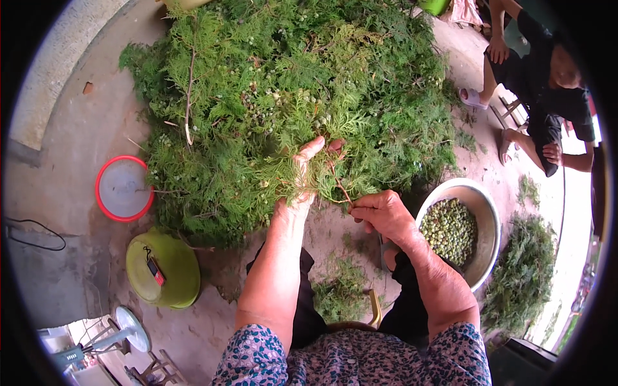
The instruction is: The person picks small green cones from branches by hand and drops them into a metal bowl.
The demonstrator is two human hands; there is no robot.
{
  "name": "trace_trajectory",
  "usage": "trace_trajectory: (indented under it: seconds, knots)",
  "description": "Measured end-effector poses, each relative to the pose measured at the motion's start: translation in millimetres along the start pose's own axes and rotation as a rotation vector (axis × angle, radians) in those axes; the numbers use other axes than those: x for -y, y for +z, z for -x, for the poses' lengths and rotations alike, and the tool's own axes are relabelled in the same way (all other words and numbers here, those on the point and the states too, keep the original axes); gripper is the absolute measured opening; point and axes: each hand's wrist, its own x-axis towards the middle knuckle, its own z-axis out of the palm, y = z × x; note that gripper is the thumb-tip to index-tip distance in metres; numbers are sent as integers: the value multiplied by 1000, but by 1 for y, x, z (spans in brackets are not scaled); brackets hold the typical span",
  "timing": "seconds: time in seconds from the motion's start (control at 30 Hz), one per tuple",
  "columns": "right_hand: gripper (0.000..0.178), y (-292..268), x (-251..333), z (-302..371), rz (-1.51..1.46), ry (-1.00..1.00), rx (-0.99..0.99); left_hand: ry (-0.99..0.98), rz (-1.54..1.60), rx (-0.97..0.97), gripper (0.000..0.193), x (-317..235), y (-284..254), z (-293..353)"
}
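A conifer sprig point(340, 185) with a reddish-brown stem is between my hands, at the near edge of a large heap of cut conifer branches point(244, 71). My right hand point(386, 213) pinches the stem's lower end between thumb and fingers. My left hand point(304, 170) is curled around the leafy part, thumb and fingertips showing above the fronds; foliage hides much of its palm. Small pale green cones dot the heap. To the right of my right hand stands a metal basin point(490, 235), partly filled with picked green cones point(449, 233).
On the left are a red-rimmed round basin point(101, 186) and an upturned yellow-green tub point(145, 257) with a small dark-and-red device on it. A fan point(132, 329) stands lower left. Loose greenery point(521, 276) lies right. Another person point(541, 90) sits at upper right.
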Motion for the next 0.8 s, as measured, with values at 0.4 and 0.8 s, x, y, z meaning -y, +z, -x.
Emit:
trace_trajectory:
  seconds: [0.4,0.8]
  knots:
    - [15,-24,29,-16,-284,-604,-469,-93,-336,-256,22,-16,63,10]
    - [12,-19,19,-27,-197,-418,-424,-250,-355,-217,16,-18,76,20]
